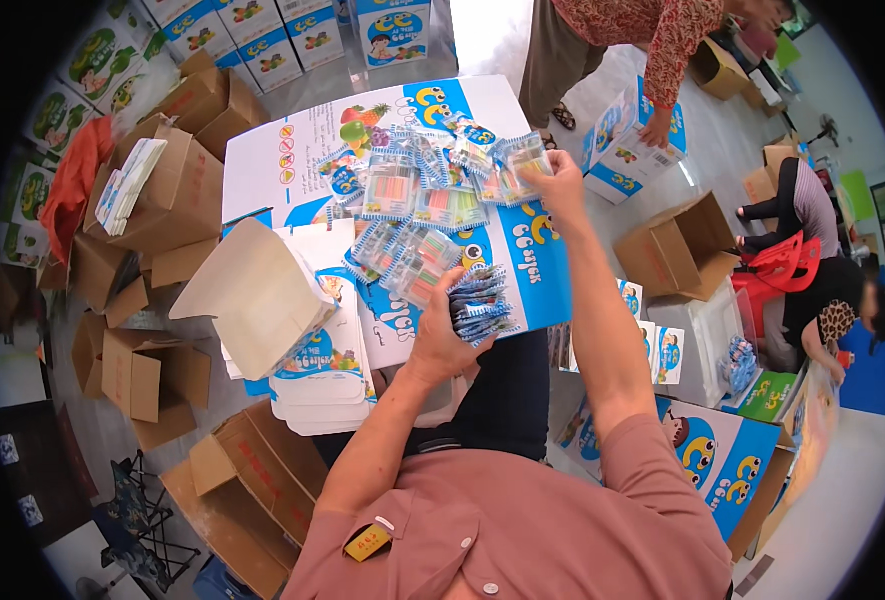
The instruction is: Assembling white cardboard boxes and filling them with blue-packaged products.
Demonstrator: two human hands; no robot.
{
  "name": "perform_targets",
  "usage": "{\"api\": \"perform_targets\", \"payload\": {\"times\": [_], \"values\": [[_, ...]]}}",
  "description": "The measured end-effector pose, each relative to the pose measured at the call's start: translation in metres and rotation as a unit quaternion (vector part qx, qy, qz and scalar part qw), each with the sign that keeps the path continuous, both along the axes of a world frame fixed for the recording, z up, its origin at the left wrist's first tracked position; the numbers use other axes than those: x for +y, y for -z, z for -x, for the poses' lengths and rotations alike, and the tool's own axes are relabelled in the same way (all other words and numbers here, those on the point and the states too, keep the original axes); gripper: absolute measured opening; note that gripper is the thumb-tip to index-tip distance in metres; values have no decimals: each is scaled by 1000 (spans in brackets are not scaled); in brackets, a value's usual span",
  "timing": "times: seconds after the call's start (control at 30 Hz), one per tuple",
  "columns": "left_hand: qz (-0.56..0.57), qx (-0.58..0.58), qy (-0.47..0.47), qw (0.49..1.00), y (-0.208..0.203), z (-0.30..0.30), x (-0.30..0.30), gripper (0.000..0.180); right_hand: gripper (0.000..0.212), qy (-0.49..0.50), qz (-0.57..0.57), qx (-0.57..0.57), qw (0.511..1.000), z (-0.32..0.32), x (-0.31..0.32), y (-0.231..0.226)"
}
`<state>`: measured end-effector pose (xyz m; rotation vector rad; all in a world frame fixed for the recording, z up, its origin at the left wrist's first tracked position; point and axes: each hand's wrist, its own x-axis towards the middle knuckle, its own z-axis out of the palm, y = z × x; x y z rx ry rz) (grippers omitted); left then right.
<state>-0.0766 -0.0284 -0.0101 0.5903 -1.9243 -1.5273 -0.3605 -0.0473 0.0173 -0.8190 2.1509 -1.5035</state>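
Observation:
My left hand point(445, 338) is closed around a thick stack of small sachets point(483, 303) with blue-and-white crimped edges, held on edge near the front of the table. Farther right, my right hand point(560, 190) pinches a clear sachet point(523, 158) of coloured sticks at the pile's right side. The loose pile of sachets point(390, 188), showing pink, orange and green sticks through clear film, lies on the printed white-and-blue cardboard point(253, 190). Two more sachets point(423, 265) lie beside my left fingers. At the left, flattened printed cartons point(325, 390) are stacked with an open flap.
Open brown boxes point(158, 375) crowd the left floor, and another brown box point(678, 245) stands at right. A person in a red patterned sleeve point(675, 50) reaches to a printed carton point(633, 140). More people sit at the far right, near a red chair point(785, 270).

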Motion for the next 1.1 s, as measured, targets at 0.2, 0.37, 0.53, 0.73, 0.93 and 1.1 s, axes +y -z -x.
{"api": "perform_targets", "payload": {"times": [0.2,0.37,0.53,0.73,0.93,1.1], "values": [[105,-28,18,994,-1,-5,-5,99,23,-85,167,-177,966,-45,61,-5],[35,-25,42,998,5,-5,-7,98,22,-169,101,-142,970,-88,78,1],[211,37,-18,977,-3,4,-8,114,38,-177,202,-398,877,-111,75,7],[63,-3,4,998,1,3,-1,137,67,-256,163,-439,846,-123,77,16],[120,-47,-22,991,7,3,1,145,59,-242,207,-424,848,-132,90,4],[81,-40,2,996,11,4,0,145,70,-228,251,-368,866,-149,94,12]]}}
